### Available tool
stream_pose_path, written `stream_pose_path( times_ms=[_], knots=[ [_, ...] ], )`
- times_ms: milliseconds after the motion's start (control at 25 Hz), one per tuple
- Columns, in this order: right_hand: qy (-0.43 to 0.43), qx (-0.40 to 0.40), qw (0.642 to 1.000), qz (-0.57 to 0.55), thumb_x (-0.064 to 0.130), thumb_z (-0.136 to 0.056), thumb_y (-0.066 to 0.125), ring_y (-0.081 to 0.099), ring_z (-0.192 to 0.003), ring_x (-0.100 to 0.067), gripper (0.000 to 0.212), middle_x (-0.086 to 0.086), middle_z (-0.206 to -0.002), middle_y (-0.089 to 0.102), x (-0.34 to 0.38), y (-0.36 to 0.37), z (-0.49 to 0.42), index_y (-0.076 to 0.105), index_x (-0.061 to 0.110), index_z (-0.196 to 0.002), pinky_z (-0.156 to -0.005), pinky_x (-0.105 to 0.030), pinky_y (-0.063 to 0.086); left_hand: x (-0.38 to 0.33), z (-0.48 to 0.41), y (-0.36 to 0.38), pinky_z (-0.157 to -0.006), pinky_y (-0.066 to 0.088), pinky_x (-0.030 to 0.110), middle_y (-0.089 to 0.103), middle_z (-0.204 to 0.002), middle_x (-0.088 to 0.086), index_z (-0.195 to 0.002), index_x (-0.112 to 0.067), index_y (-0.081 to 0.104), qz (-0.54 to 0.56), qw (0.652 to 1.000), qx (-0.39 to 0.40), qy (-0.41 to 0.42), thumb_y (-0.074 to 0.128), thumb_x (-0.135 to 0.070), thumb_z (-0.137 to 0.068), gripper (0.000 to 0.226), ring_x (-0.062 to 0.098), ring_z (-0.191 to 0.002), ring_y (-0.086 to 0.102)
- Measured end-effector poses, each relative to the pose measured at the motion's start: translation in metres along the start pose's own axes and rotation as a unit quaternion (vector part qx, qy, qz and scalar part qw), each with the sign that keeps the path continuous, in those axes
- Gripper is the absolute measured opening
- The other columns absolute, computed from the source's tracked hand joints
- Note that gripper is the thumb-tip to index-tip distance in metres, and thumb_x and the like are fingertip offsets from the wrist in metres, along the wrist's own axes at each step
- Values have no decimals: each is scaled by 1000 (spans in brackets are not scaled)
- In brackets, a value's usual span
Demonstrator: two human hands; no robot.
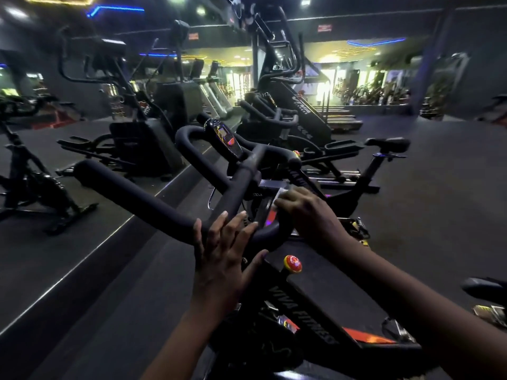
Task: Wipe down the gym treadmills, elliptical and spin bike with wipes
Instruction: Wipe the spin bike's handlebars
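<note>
— Where do we have our hands?

— Both on the spin bike [315, 297] right in front of us. Our left hand [222, 259] lies on the black padded handlebar [142, 198], near the bend where the bar curves back towards us. The fingers [219, 226] are straight and spread across the top of the padding; the thumb sticks out to the side, below the bar. We are not wrapped round anything there, just resting flat.

— And the right?

— Our right hand [304, 212] sits on the right side of the same handlebar, knuckles up, fingers curled down over a white wipe [284, 193]. Only a pale edge of the wipe shows past the fingertips, pressed against the bar.

— What else do we see on the bike?

— A glossy console [223, 138] stands tilted in the middle of the handlebar, beyond both hands. A red knob [292, 263] rises from the frame just below our right wrist, and the frame reads VIVA FITNESS.

— Around us?

— A second spin bike [356, 176] stands just beyond ours, its saddle to the right. An elliptical [142, 144] is off to the left, well apart from us. The machines farther back are too blurred for us to name. The floor [439, 209] is dark.
</note>
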State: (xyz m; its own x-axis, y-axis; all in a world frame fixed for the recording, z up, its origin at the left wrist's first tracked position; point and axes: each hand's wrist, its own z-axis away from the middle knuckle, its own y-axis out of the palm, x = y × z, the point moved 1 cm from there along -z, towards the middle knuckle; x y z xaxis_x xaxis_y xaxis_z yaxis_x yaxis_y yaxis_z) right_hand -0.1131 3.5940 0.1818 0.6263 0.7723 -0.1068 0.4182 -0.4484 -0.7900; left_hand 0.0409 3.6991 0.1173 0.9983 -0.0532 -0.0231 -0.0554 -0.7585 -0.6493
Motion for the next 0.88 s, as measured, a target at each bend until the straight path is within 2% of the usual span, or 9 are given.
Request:
stream_pose_path(
  times_ms=[160,280,320,400,480,600,640,760,880],
  knots=[
    [9,-29,999,-22,24,-75,34,62,-78,-22,40,-7,-88,66,53,-9,30,69,7,-85,-56,-23,53,0,2,0,-114,8,53,53,-135,-3,-125,-25,57,3,1000,10,5,40,-53,-89,49,21,-132,39],
    [38,-107,980,-165,23,-74,44,63,-82,-12,38,-1,-95,69,48,-14,36,71,10,-97,-70,-16,49,1,4,2,-114,8,54,52,-136,-3,-127,-27,53,-3,1000,18,3,40,-52,-88,48,22,-133,37],
    [100,-151,961,-210,14,-76,51,63,-85,-9,32,2,-97,69,35,-13,34,72,11,-100,-75,-10,45,0,3,2,-114,9,54,52,-136,-4,-127,-27,54,1,1000,18,4,40,-53,-88,48,21,-133,37],
    [278,-241,892,-263,-6,-78,59,64,-88,-2,34,3,-101,69,1,2,26,71,11,-105,-79,-5,42,-1,2,2,-114,10,55,52,-135,-4,-125,-26,57,3,1000,15,1,40,-53,-89,48,21,-133,38],
    [381,-243,834,-317,-14,-77,56,63,-86,6,43,-3,-104,70,-15,22,17,69,10,-109,-83,-8,45,-2,2,2,-114,11,55,53,-135,-3,-123,-26,59,4,1000,5,2,41,-53,-88,48,21,-133,38],
    [390,-280,805,-348,-18,-71,47,63,-102,-5,55,1,-109,69,7,42,15,69,14,-109,-96,-20,45,-1,2,4,-113,11,55,53,-135,-1,-122,-24,60,0,1000,-11,10,41,-52,-88,48,23,-131,39],
    [402,-305,787,-354,-18,-71,47,62,-104,-5,55,5,-109,69,20,45,19,70,16,-108,-96,-19,44,0,1,4,-113,10,55,54,-135,0,-122,-24,60,0,1000,-14,10,41,-52,-88,48,23,-131,39],
    [445,-361,746,-341,-18,-74,49,55,-100,16,54,14,-107,65,56,44,35,70,20,-108,-93,-8,40,0,0,5,-113,9,54,54,-134,0,-122,-23,59,3,1000,-16,11,39,-53,-88,49,24,-130,39],
    [453,-382,739,-320,-17,-74,53,55,-97,16,52,14,-103,65,78,41,45,70,19,-108,-90,-3,37,-1,0,6,-113,8,54,54,-135,1,-123,-23,57,11,1000,-3,9,39,-52,-88,49,25,-130,39]
  ],
)
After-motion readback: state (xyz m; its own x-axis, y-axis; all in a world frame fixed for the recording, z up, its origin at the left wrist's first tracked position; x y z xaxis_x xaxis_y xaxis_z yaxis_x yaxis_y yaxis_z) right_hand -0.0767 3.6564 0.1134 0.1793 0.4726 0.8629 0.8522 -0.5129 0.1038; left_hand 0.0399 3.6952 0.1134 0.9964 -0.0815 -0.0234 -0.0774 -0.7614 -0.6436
